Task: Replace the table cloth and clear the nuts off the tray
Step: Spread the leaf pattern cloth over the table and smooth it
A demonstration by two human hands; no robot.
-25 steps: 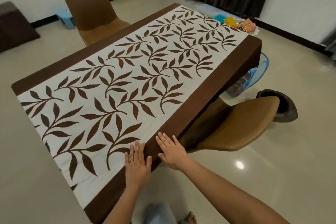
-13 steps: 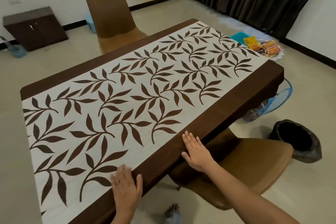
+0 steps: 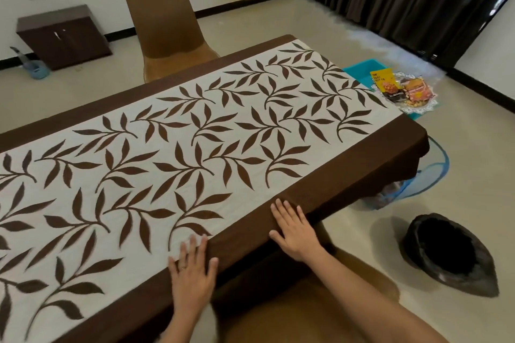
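Left hand [image 3: 192,273]: I see it lying flat, palm down, on the near long edge of the table cloth [image 3: 195,147]. The fingers are straight and close together and grasp nothing, with the tips at the seam between the brown border and the cream panel. One finger wears a ring.
Right hand [image 3: 295,231]: also flat with the fingers spread straight, gripping nothing. It presses on the cloth's brown border, further along the same edge.
Table cloth: spread smooth over the whole table, which it hides. It has a cream centre with brown leaves, and the brown border hangs over the sides.
Tray [image 3: 420,110]: white and lacy-rimmed, just beyond the cloth's far right corner. I cannot tell what it rests on.
Nut packets [image 3: 387,86]: piled on the tray.
Near chair [image 3: 292,309]: tucked under the cloth's near edge, below my hands.
Far chair [image 3: 164,33]: at the cloth's opposite long edge.
Blue mesh basket [image 3: 434,175]: on the floor beneath the cloth's right end.
Dark bowl [image 3: 446,253]: on the floor, right of the cloth's near edge.
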